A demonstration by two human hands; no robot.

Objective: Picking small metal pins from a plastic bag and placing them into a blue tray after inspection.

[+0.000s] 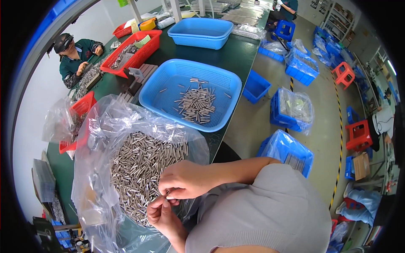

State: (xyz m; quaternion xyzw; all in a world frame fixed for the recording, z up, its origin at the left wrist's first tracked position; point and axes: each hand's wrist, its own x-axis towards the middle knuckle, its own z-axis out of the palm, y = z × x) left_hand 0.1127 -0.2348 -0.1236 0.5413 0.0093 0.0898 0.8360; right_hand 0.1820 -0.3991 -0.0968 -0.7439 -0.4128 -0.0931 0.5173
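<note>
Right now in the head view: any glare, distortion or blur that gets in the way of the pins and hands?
Head view: strong fisheye, the table edge bows and the corners go black. Glare streaks on the clear plastic bag wash out some metal pins. Left hand and right hand are sharp and evenly lit; what they pinch is too small to tell. Blue basket is clear.

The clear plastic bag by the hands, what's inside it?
The clear plastic bag holds a big heap of small silvery metal pins. The right hand and left hand cover the pile's near edge, and what lies under the heap is hidden.
</note>
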